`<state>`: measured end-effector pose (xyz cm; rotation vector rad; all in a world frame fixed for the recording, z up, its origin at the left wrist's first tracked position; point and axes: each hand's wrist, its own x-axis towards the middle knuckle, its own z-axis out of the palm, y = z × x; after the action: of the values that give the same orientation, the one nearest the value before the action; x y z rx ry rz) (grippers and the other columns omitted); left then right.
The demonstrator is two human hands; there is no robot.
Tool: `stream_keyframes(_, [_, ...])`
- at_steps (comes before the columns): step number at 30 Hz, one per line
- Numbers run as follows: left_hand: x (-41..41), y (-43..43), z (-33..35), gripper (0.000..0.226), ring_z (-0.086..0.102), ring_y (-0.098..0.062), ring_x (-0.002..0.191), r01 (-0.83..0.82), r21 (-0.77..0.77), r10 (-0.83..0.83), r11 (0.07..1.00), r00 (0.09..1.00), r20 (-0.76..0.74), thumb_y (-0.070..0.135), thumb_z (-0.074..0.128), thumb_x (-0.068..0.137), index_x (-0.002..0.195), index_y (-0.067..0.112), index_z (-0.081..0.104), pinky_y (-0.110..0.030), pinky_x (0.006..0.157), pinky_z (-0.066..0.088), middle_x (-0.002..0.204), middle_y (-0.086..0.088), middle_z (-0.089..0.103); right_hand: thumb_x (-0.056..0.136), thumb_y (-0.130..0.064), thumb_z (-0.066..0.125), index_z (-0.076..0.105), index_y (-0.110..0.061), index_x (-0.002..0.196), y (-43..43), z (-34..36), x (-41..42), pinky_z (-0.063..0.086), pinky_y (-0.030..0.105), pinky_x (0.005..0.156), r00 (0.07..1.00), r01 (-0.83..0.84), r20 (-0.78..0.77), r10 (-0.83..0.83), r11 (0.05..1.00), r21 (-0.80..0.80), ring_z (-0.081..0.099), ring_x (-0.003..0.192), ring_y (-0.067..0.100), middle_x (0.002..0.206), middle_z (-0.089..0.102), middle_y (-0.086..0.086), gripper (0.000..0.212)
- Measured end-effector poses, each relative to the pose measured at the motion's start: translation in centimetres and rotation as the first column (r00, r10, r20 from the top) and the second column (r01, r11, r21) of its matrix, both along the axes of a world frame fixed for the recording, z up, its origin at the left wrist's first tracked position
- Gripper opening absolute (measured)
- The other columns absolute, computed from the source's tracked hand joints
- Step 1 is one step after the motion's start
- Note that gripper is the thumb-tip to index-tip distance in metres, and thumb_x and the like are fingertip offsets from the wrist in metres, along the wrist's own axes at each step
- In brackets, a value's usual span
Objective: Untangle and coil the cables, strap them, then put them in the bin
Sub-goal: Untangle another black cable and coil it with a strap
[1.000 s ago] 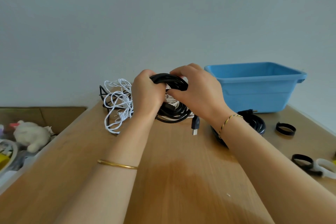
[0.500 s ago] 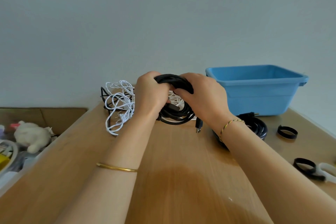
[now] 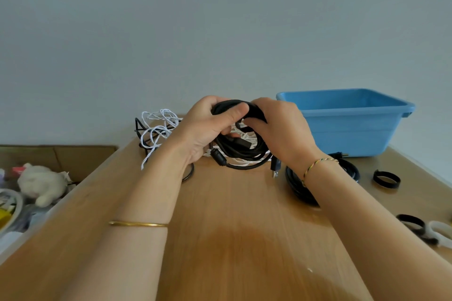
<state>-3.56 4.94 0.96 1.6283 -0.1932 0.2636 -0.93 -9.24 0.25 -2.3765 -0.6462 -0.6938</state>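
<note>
the wooden table (image 3: 244,247) fills most of the room in front of the person, running back to a pale wall. at its far right corner stands the blue bin (image 3: 347,134), upright, and what lies inside it cannot be seen from here. both bare forearms reach out over the middle of the table. the left hand (image 3: 204,129) grips the top left of a black cable coil (image 3: 241,151), thumb laid across the loops and fingers curled behind them. the right hand (image 3: 281,132) grips the top right of the same coil, fingers hooked round it. the coil is tilted up, with its lower edge on the table, just left of the bin. a tangle of white cable (image 3: 159,127) lies behind and left of it, partly under it. a second black coil (image 3: 297,188) lies flat under the right wrist. a white plush toy (image 3: 41,183) sits off the table's left edge. a black strap loop (image 3: 386,179) lies near the right edge. a usb plug (image 3: 275,169) hangs from the held coil.
</note>
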Motion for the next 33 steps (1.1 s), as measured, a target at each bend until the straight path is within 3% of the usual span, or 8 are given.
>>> stream_keyframes(2, [0.2, -0.1, -0.2, 0.040, 0.048, -0.006, 0.044, -0.027, 0.003, 0.027, 1.000, 0.999, 0.028, 0.040, 0.067, 0.070, 0.088, 0.008, 0.052, -0.031, 0.059, 0.056, 0.059, 0.001, 0.047, 0.091, -0.025, 0.057, 0.064, -0.013, 0.100, -0.1, 0.0, 0.0, 0.048, 0.039, 0.068, 1.000, -0.014, -0.012, 0.014, 1.000, 0.009, 0.059, 0.078, 0.025, 0.081, 0.064, 0.004, 0.017])
stream_keyframes(7, [0.6, 0.5, -0.4, 0.024, 0.064, -0.019, 0.060, -0.077, 0.025, 0.075, 0.997, 0.995, 0.061, 0.028, 0.064, 0.087, 0.084, 0.006, 0.054, -0.030, 0.059, 0.058, 0.061, -0.003, 0.061, 0.090, -0.024, 0.058, 0.064, -0.011, 0.097, 0.0, 0.0, 0.1, 0.049, 0.041, 0.067, 0.999, -0.046, -0.027, 0.046, 0.999, 0.012, 0.058, 0.076, 0.025, 0.079, 0.063, 0.005, 0.016])
stream_keyframes(13, [0.0, 0.7, 0.1, 0.025, 0.060, -0.013, 0.049, -0.020, 0.024, 0.022, 1.000, 0.996, -0.089, 0.029, 0.067, 0.086, 0.083, 0.008, 0.054, -0.026, 0.050, 0.051, 0.067, -0.004, 0.063, 0.090, -0.023, 0.057, 0.062, -0.010, 0.095, 0.3, -0.2, 0.0, 0.049, 0.040, 0.069, 0.995, -0.085, -0.051, 0.083, 0.995, -0.049, 0.059, 0.078, 0.024, 0.081, 0.064, 0.004, 0.015])
stream_keyframes(16, [0.5, 0.1, -0.5, 0.036, 0.047, -0.008, 0.038, -0.119, 0.110, 0.127, 0.987, 0.990, -0.068, 0.044, 0.067, 0.083, 0.073, 0.012, 0.055, -0.027, 0.053, 0.049, 0.057, 0.002, 0.056, 0.090, -0.024, 0.057, 0.062, -0.011, 0.102, 0.5, -0.4, 0.0, 0.050, 0.041, 0.072, 0.997, -0.068, -0.041, 0.065, 0.994, -0.084, 0.060, 0.084, 0.025, 0.089, 0.067, 0.006, 0.019])
stream_keyframes(19, [1.1, -0.1, -1.1, 0.038, 0.036, -0.008, 0.036, -0.177, 0.077, 0.179, 0.981, 0.983, -0.027, 0.039, 0.069, 0.084, 0.063, 0.013, 0.050, -0.027, 0.050, 0.044, 0.047, 0.006, 0.042, 0.088, -0.024, 0.060, 0.059, -0.012, 0.113, 0.8, -0.7, -0.1, 0.049, 0.042, 0.076, 0.999, -0.046, 0.001, 0.047, 0.996, -0.078, 0.061, 0.092, 0.026, 0.101, 0.067, 0.007, 0.027])
stream_keyframes(22, [1.5, 0.3, -1.2, 0.032, 0.041, -0.010, 0.036, -0.251, 0.041, 0.248, 0.967, 0.967, 0.053, 0.035, 0.070, 0.084, 0.069, 0.012, 0.053, -0.031, 0.056, 0.042, 0.045, 0.009, 0.043, 0.083, -0.027, 0.069, 0.047, -0.012, 0.120, 0.7, -0.6, -0.4, 0.048, 0.041, 0.079, 0.996, -0.065, 0.058, 0.063, 0.998, 0.024, 0.058, 0.095, 0.025, 0.115, 0.054, 0.004, 0.045])
stream_keyframes(28, [1.6, 0.8, -1.0, 0.027, 0.041, -0.006, 0.036, -0.357, 0.006, 0.349, 0.934, 0.919, 0.184, 0.030, 0.067, 0.087, 0.073, 0.014, 0.050, -0.034, 0.059, 0.043, 0.055, 0.006, 0.046, 0.078, -0.021, 0.071, 0.038, -0.013, 0.097, 0.5, -0.3, -0.8, 0.036, 0.030, 0.061, 0.997, -0.059, 0.060, 0.056, 0.997, 0.052, 0.049, 0.076, 0.023, 0.091, 0.042, -0.003, 0.039])
stream_keyframes(33, [1.6, 0.7, -1.0, 0.027, 0.042, -0.007, 0.043, -0.368, 0.003, 0.354, 0.930, 0.896, 0.269, 0.027, 0.063, 0.091, 0.072, 0.015, 0.048, -0.024, 0.049, 0.041, 0.059, 0.000, 0.047, 0.086, -0.018, 0.065, 0.035, -0.014, 0.091, 0.4, 0.0, -0.6, 0.036, 0.034, 0.059, 0.997, -0.035, 0.075, 0.033, 0.999, 0.015, 0.046, 0.070, 0.023, 0.073, 0.038, -0.007, 0.031])
